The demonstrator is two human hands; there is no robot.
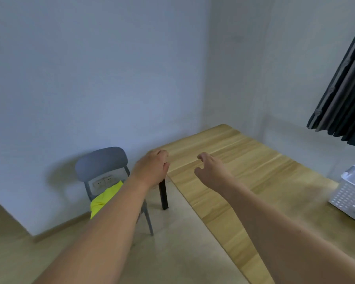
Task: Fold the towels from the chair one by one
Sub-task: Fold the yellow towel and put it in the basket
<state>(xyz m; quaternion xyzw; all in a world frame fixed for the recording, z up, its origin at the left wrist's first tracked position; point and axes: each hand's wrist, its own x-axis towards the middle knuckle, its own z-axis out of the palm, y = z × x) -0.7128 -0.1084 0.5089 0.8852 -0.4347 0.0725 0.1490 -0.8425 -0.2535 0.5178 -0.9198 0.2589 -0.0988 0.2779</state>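
A grey chair (101, 165) stands against the wall at the left, beside the wooden table (244, 160). A bright yellow towel (105, 198) lies on its seat, partly hidden behind my left forearm. My left hand (154, 169) hovers over the table's near-left corner with loosely curled fingers and holds nothing. My right hand (210, 171) hangs over the tabletop a little to the right, fingers also loosely curled and empty. Both arms are stretched forward. No towel lies on the table.
A white perforated plastic basket (350, 197) stands on the table at the right edge of view. A dark curtain (344, 89) hangs at the upper right. The table's black leg (163, 195) stands between chair and table. Pale floor (172, 253) stretches below.
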